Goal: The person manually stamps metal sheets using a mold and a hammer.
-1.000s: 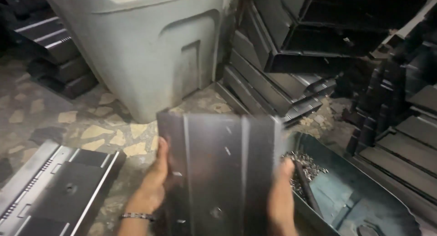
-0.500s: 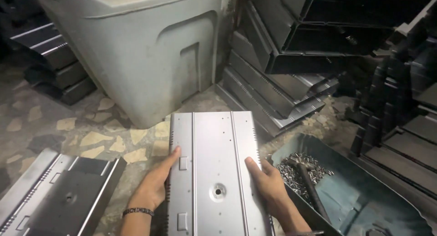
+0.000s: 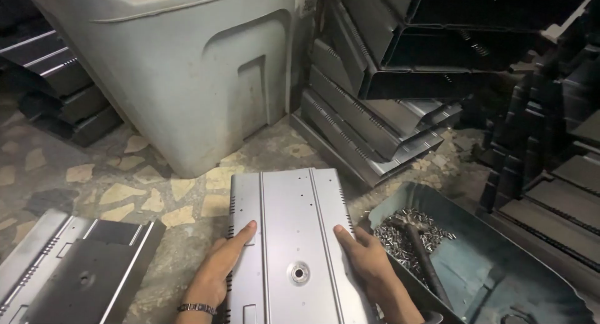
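On the floor, your left hand and right hand lie flat, fingers spread, gripping nothing, on the panel.

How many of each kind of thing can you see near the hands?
Hands: 2, left hand and right hand
Flat grey metal panel under the hands: 1
Metal panel on the floor to the left: 1
Big grey plastic bin: 1
Tray of small metal pieces: 1
Dark tool in the tray: 1
Total: 7
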